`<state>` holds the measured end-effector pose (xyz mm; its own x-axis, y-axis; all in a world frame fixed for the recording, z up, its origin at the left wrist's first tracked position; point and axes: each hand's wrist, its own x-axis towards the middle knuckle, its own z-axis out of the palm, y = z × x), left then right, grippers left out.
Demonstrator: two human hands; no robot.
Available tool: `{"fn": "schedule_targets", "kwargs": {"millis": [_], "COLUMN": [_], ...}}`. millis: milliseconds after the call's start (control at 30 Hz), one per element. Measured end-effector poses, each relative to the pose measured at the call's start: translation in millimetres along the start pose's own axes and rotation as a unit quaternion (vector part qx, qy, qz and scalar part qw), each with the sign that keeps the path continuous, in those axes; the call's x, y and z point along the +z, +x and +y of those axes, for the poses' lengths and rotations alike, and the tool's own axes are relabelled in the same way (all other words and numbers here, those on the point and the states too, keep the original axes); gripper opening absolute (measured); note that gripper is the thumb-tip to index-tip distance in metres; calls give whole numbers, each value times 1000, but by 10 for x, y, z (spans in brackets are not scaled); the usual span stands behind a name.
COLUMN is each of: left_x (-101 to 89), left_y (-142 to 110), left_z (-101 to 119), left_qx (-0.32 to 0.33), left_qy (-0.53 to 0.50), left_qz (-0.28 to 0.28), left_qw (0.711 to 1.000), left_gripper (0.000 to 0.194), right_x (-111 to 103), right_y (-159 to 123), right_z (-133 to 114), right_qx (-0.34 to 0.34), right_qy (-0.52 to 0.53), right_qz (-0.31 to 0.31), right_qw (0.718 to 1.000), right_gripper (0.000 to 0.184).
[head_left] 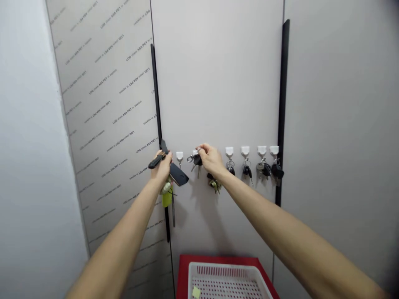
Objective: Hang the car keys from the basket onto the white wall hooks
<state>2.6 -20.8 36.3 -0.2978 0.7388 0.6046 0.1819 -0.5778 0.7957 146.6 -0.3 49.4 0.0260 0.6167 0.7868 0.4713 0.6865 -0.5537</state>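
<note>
My right hand (212,160) pinches the ring of a bunch of keys (197,161) with a black fob, right at a white wall hook (194,153). Whether the ring is on that hook I cannot tell. Left of it, my left hand (162,166) is closed around a bundle with a black strap (178,174), a dark handle-like piece (156,161) and a yellow-green tag (167,198) dangling below. Between the hands is another white hook (180,156). Behind my right wrist, brass-coloured keys (215,185) hang partly hidden.
To the right, several key bunches hang from white hooks, among them car keys (247,170) and a black fob (277,171). Long black handles (283,104) run down the panel edges. Below stands a white perforated basket (227,268) on a red surface (184,265).
</note>
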Motion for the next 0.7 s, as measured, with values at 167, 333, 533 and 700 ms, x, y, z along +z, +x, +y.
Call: {"fn": "schedule_targets", "kwargs": {"millis": [167, 333, 533, 700], "left_x": [3, 311, 497, 729], "left_y": [-561, -1429, -1754, -1104], "left_z": [-295, -1032, -1305, -859], "left_qx": [-51, -149, -121, -121], "left_qy": [-17, 14, 111, 186], "left_qz": [-147, -307, -476, -245], "left_qw": [988, 940, 864, 944], "left_gripper": [19, 16, 27, 46], "right_x": [-83, -119, -401, -689], "right_y": [-642, -1639, -1706, -937], "right_z": [275, 934, 1066, 782], "right_qx": [-28, 88, 168, 95], "right_qy": [-37, -67, -74, -139], "right_qz": [-264, -427, -378, -2], "right_qw": [963, 898, 907, 986], "right_gripper": [21, 23, 17, 33]}}
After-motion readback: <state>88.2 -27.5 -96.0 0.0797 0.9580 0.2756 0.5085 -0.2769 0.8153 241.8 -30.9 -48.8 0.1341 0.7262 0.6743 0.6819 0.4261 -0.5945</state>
